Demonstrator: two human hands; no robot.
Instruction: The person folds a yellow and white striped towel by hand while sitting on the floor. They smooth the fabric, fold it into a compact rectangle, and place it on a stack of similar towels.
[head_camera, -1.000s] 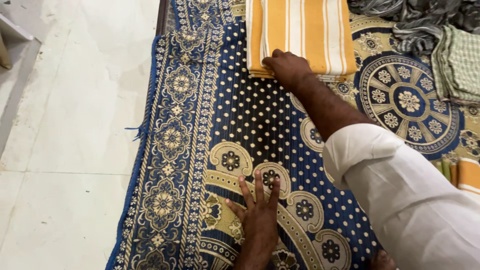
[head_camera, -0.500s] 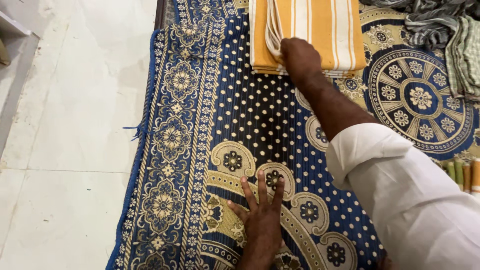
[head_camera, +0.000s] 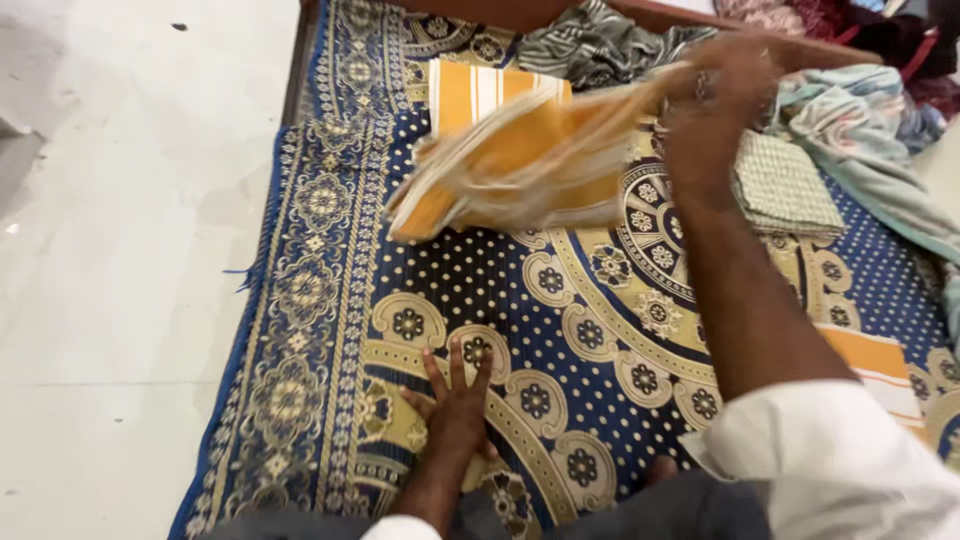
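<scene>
My right hand (head_camera: 712, 100) is raised over the bed and grips one end of a folded orange-and-white striped cloth (head_camera: 520, 170), which hangs blurred in the air to the left of it. Another orange-and-white striped cloth (head_camera: 480, 88) lies flat just behind. My left hand (head_camera: 455, 400) rests flat, fingers spread, on the blue and gold patterned bedspread (head_camera: 310, 300) near its front edge.
A green checked folded cloth (head_camera: 790, 185) lies to the right of my right hand. Grey striped cloth (head_camera: 590, 45) and a pale crumpled heap (head_camera: 860, 120) sit at the back. An orange striped piece (head_camera: 880, 365) shows by my right sleeve. White tiled floor (head_camera: 120, 250) is at left.
My right hand took hold of the striped cloth at its near edge and lifted it up and to the right. The view has shifted back. My left hand stayed flat.
</scene>
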